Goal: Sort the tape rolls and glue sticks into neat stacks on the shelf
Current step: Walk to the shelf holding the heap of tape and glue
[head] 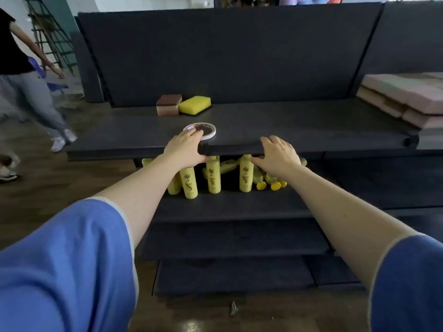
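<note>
Sorting looks barely begun: the left hand (185,147) rests spread fingers on what may be a tape roll (201,131) at the shelf (311,130) edge, twelve o'clock, the right hand (279,155) loosely spread at one o'clock, next needing a grip.

Both bare arms reach forward from blue sleeves (64,267) to the front edge of a dark shelf (299,125) in the middle of the frame. The left hand (185,149) lies over that edge, its fingers (191,134) touching a flat round tape roll (203,129) that lies on the shelf. The right hand (279,153) rests on the edge to the right, fingers loosely spread, holding nothing. Below the edge, yellow bottles (213,176) stand and lie on a lower shelf. Further back sit a brown block (168,104) and, touching it, a yellow sponge (194,104). Pink slabs (402,97) are stacked at the right. Another person (21,75) walks at the upper left.
</note>
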